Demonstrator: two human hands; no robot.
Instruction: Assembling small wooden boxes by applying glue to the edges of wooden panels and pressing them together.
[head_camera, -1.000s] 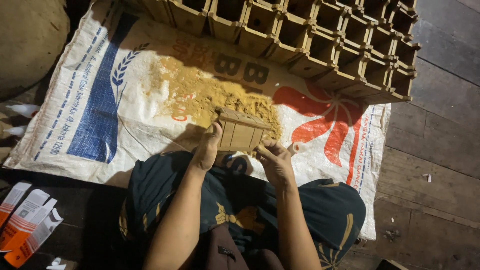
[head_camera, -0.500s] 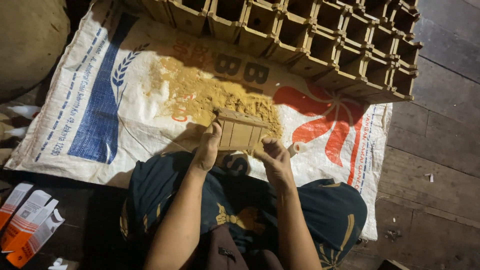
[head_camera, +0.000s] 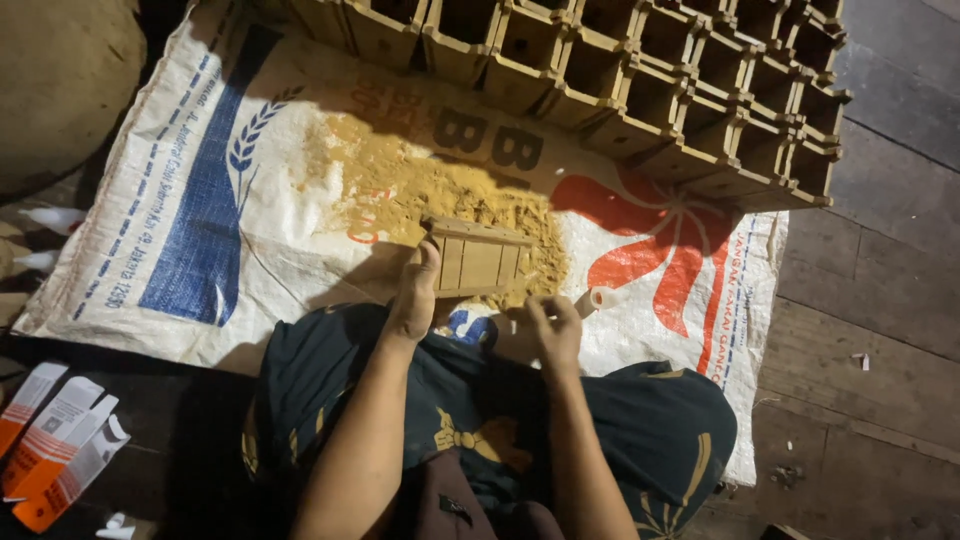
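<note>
My left hand (head_camera: 415, 295) grips the left end of a small wooden box (head_camera: 478, 260) made of thin slats. The box rests on its side at the near edge of a heap of yellow-brown sawdust (head_camera: 430, 190). My right hand (head_camera: 550, 325) is just below and right of the box, apart from it. Its fingers are curled around a small white tube (head_camera: 600, 298) that sticks out to the right. Both forearms reach forward over my lap, which is covered in dark patterned cloth (head_camera: 640, 420).
A white woven sack (head_camera: 200, 200) with blue and red print lies spread on the wooden plank floor (head_camera: 880, 330). Several open wooden boxes (head_camera: 650, 80) stand stacked in rows at the sack's far edge. Orange-and-white cartons (head_camera: 55, 440) lie at bottom left.
My right hand has drawn back from the box toward my lap, taking the white tube with it. The box, still in my left hand, now lies flatter with its slatted side up.
</note>
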